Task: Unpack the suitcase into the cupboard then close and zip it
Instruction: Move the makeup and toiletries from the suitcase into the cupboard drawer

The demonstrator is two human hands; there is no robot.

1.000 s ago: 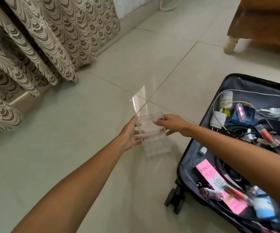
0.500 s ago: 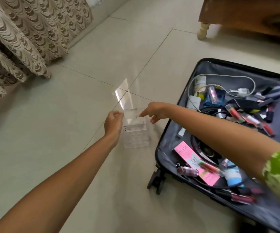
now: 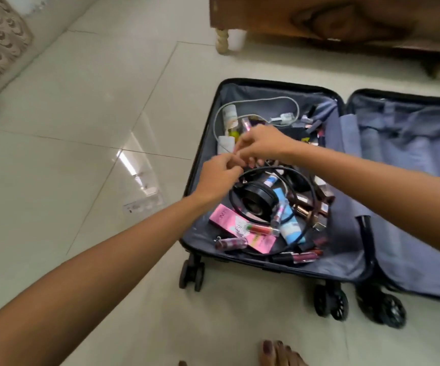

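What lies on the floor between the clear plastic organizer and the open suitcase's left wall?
Nothing. In the head view, only bare tile separates the clear organizer from the suitcase; the left hand and forearm pass above that gap.

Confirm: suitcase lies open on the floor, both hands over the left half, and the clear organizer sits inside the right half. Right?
Not quite. The head view shows the clear organizer on the floor tiles to the left of the suitcase, not inside the right half. The rest holds: the suitcase lies open on the floor, and the left hand and right hand are both over its left half.
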